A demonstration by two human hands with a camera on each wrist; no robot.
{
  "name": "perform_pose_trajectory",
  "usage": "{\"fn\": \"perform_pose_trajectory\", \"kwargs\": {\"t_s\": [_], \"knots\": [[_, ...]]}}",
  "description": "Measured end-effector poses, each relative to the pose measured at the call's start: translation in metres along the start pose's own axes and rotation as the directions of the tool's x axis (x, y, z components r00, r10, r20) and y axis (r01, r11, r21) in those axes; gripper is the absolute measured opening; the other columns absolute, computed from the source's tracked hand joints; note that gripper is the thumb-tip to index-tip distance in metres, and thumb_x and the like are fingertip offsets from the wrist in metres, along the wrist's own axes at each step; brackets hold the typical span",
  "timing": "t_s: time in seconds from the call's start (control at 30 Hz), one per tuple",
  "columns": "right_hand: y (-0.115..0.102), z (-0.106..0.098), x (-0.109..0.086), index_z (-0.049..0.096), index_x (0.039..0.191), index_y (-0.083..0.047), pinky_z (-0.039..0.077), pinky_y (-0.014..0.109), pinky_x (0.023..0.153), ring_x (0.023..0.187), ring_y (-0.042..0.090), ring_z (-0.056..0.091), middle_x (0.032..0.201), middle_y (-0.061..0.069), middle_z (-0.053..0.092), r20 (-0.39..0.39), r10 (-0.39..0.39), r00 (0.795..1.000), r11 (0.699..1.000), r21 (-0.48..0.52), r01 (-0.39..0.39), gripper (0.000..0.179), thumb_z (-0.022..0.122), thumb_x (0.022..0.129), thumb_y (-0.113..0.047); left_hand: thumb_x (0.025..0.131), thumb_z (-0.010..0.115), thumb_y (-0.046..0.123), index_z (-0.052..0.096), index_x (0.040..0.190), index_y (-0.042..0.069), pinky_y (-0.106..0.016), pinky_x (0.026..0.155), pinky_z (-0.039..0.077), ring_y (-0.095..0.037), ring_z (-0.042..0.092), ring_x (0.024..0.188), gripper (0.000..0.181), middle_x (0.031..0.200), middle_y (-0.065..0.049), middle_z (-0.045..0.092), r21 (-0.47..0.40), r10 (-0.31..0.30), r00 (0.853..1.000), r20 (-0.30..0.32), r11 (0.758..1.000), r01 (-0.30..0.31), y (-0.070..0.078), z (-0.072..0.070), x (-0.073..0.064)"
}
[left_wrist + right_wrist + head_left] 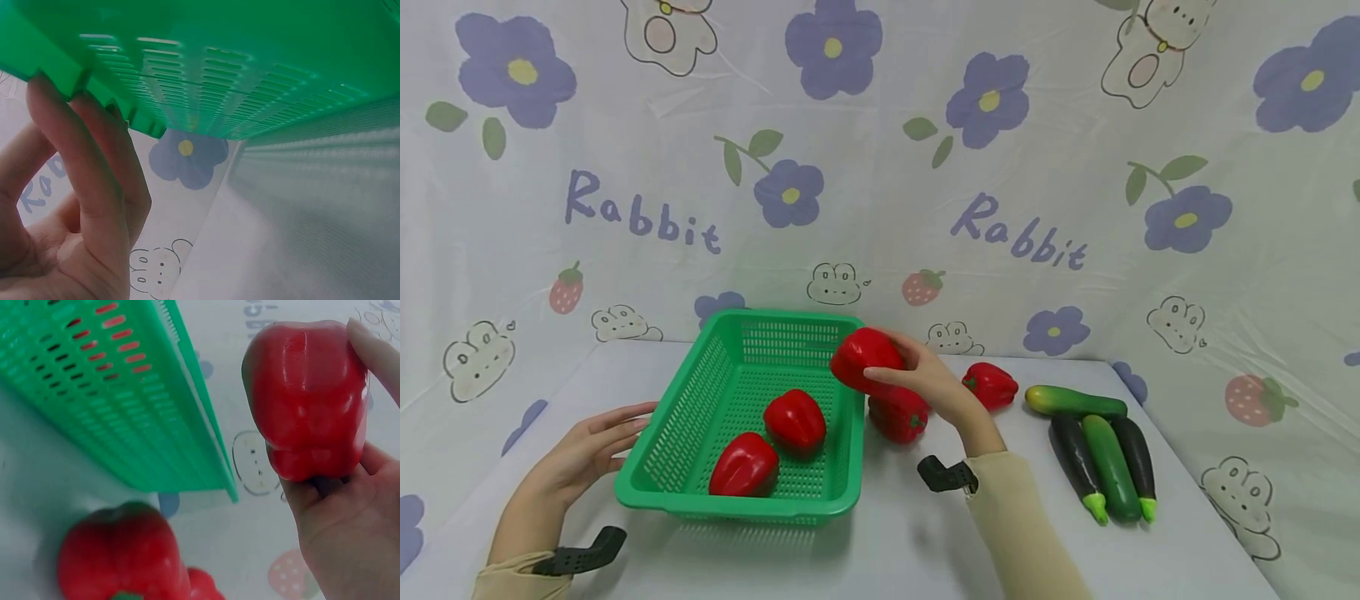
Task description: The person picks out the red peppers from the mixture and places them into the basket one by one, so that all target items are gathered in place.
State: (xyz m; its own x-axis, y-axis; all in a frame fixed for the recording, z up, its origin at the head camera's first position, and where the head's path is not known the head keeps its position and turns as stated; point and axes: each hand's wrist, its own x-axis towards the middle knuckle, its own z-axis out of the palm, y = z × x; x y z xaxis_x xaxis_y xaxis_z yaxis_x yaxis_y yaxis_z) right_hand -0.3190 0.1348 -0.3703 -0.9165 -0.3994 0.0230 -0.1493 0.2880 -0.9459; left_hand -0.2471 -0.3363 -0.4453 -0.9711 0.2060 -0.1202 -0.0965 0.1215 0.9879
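Red pepper (865, 358) gripped aloft, the right hand (927, 379) points leftward beside the basket (737, 504).

- The right hand (350, 531) grips a glossy red pepper (306, 400).
- Near it is part of a green basket (195, 409), red showing through some slots.
- At the lower edge, a second pepper (119, 556) sits blurred, another red thing (203, 586) just beside it.
- Behind is cloth (240, 531) printed with a strawberry (289, 574).

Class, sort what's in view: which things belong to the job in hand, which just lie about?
Likely in the job: right hand, held red pepper, left hand, green basket, two peppers inside it, loose red peppers.
Likely just lying about: two eggplants, two long green vegetables.
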Motion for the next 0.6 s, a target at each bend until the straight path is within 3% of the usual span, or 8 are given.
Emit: {"fn": "perform_pose_trajectory", "kwargs": {"t_s": [0.37, 0.6], "knots": [[-0.018, 0.025, 0.01, 0.042, 0.142, -0.041, 0.047, 0.051, 0.101, 0.129, 0.022, 0.049, 0.136, -0.004, 0.055, 0.046, -0.032, 0.998, 0.999, 0.012, 0.031, 0.069, 0.076, 0.082, -0.04, 0.102, 0.051, 0.023, 0.059, 0.131, 0.031, -0.033, 0.084, 0.054, 0.008, 0.06, 0.103, 0.031, 0.112, 0.029, 0.063, -0.014, -0.004, 1.0, 0.007, 1.0, 0.004, -0.002, -0.002, 0.001], [-0.021, 0.039, 0.018, 0.046, 0.139, -0.045, 0.052, 0.045, 0.095, 0.125, 0.022, 0.052, 0.134, -0.004, 0.057, 0.079, -0.08, 0.994, 0.997, 0.012, 0.08, 0.063, 0.075, 0.083, -0.039, 0.102, 0.051, 0.022, 0.06, 0.13, 0.031, -0.032, 0.083, 0.055, 0.008, 0.061, 0.103, 0.031, 0.112, 0.028, 0.064, -0.03, 0.005, 1.0, 0.017, 1.0, -0.005, -0.003, -0.002, 0.002]]}}
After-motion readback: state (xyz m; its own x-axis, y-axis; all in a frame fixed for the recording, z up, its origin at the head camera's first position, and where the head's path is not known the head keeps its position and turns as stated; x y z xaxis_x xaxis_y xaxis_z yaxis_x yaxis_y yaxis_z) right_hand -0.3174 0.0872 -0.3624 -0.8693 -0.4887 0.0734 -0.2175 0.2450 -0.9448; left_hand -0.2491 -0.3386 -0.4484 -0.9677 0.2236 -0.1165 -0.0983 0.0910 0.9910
